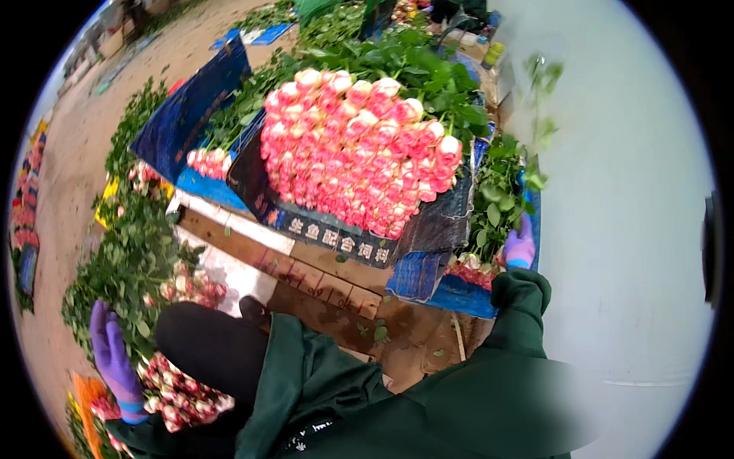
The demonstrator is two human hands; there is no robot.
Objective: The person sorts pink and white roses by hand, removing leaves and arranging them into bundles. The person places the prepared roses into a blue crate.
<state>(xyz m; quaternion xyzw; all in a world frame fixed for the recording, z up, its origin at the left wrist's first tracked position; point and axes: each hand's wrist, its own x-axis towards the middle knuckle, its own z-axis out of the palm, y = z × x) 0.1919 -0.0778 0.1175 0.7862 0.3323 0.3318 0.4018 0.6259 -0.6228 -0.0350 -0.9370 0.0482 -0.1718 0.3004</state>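
Observation:
My left hand (113,361), in a purple glove with a blue cuff band, is at the lower left, its fingers extended and apart beside leafy rose stems (135,275). Red-and-white roses (178,390) lie just right of it, by my knee. At the right, my right hand (519,244), gloved alike, is against the roses (473,269) and leaves in a blue-lined holder (459,295). A blurred leafy stem (539,103) rises above that hand; whether the fingers grip it is unclear. Before me, a large stack of pink-and-white roses (355,155) rests in a dark printed wrap (338,238).
A pale wall or sheet (619,229) runs along the right. A wooden strip with marks (321,284) crosses the work stand. A blue panel (192,109) stands left of the stack, beside a smaller rose bunch (209,163). Part of another person (459,11) shows at the top.

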